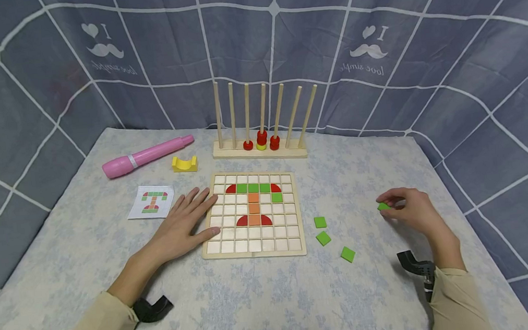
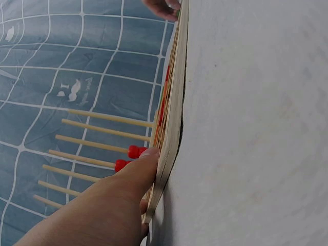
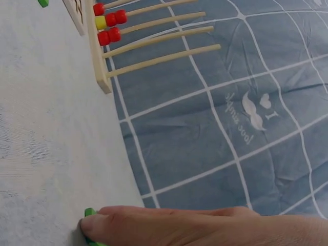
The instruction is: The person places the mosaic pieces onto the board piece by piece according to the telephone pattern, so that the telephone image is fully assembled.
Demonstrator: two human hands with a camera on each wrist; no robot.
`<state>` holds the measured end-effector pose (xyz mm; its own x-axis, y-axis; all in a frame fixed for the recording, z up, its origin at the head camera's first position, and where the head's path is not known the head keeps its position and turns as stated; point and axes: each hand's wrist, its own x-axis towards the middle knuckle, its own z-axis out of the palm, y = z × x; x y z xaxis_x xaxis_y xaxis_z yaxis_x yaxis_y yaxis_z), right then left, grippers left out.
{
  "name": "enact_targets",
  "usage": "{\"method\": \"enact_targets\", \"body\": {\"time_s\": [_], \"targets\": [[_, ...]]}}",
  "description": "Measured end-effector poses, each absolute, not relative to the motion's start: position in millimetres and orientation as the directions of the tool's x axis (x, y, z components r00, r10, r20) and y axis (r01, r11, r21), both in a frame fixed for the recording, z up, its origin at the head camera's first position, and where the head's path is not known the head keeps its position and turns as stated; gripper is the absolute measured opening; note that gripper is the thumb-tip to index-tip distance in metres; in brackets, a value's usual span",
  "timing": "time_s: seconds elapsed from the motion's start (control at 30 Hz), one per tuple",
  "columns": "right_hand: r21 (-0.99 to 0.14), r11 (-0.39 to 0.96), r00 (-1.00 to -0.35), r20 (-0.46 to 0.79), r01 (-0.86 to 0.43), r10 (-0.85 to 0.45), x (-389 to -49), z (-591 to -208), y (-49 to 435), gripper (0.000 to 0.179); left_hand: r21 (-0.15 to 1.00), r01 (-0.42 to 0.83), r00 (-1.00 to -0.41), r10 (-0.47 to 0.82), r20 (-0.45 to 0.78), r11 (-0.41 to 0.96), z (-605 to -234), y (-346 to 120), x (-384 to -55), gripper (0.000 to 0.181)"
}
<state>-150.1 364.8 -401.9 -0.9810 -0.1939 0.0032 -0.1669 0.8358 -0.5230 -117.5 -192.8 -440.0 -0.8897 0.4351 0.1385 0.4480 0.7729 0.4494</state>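
My left hand (image 1: 184, 225) rests with spread fingers on the left edge of a wooden grid board (image 1: 255, 254). Red quarter-round, green square and orange square tiles on the board form a T-like figure. Over on the right side of the table, my right hand (image 1: 410, 209) pinches a green square tile (image 1: 383, 206) between thumb and fingers; the right wrist view shows this tile (image 3: 90, 211) at the thumb tip, close to the tabletop. Between board and right hand lie three loose green tiles (image 1: 320, 222). A pattern card (image 1: 150, 201) showing a similar coloured figure lies left of the board.
Behind the board stands a wooden peg rack (image 1: 260, 152) with several upright rods and a few red and yellow beads. A pink tube-shaped object (image 1: 150, 155) and a yellow curved block (image 1: 185, 164) lie at the back left. A blue checked curtain (image 1: 244, 41) hangs behind the table.
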Motion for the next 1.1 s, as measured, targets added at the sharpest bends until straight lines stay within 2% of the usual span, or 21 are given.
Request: {"method": "enact_targets", "body": {"time_s": [0.27,0.47,0.8,1.1], "targets": [[-0.577,0.768,-0.957,0.094,-0.278,-0.276,-154,-405,331,0.025,0.454,0.447,-0.89,0.437,0.134,0.771,-441,-192,-118,0.081],[-0.567,0.698,-0.893,0.182,-0.437,-0.411,-161,-404,281,0.029,0.459,0.446,-0.889,0.439,0.131,0.768,-440,-191,-119,0.081],[-0.554,0.617,-0.787,0.121,-0.559,-0.605,-180,-392,188,0.026,0.456,0.438,-0.893,0.434,0.121,0.775,-442,-192,-119,0.081],[-0.543,0.531,-0.698,0.151,-0.651,-0.7,-201,-391,112,0.023,0.446,0.435,-0.895,0.429,0.12,0.783,-442,-194,-119,0.082]]}}
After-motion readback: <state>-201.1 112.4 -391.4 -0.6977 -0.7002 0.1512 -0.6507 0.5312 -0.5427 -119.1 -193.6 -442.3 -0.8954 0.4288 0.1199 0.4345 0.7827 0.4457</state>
